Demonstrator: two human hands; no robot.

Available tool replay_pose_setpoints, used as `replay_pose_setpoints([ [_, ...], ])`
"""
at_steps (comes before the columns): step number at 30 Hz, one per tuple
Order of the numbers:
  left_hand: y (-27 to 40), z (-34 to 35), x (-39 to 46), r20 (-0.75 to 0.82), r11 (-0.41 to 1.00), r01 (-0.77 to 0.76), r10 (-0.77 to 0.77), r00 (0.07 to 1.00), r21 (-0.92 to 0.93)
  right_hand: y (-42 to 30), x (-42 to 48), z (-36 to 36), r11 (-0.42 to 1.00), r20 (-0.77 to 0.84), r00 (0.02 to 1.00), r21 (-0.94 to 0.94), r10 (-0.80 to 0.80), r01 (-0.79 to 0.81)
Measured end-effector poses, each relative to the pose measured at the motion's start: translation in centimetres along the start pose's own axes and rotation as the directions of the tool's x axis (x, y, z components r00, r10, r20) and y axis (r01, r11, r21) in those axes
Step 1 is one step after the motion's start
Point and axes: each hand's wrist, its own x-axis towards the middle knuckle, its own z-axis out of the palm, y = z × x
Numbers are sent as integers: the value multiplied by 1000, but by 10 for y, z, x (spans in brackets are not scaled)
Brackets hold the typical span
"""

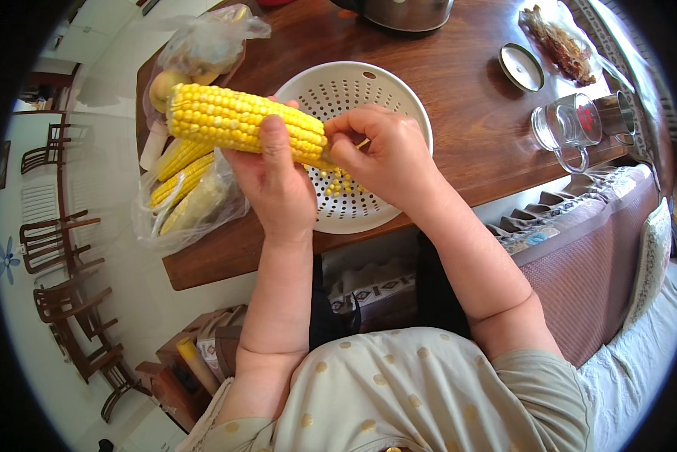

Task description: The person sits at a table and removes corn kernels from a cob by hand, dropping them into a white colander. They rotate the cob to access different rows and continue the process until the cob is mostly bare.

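A yellow ear of corn lies across my left hand, which grips it with the thumb on top. My right hand has its fingertips pinched at the ear's right end; whether a kernel sits between them is hidden. Beneath both hands stands a white perforated colander. Loose corn kernels lie on its bottom, partly covered by my hands. Left of the colander, a clear plastic bag holds several more ears of corn.
Behind the bagged corn are apples and another plastic bag. A metal pot stands at the wooden table's far side. To the right are a round lid, a glass mug, a metal cup and bagged dried food.
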Motion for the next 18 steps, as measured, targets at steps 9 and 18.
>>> replay_pose_setpoints([
  [9,3,-4,5,-22,982,101,-106,994,-160,-1,4,-8,993,101,993,94,64,-74],
  [18,5,-21,19,-32,973,97,-106,994,-207,6,6,-10,991,55,996,-107,-72,77],
])
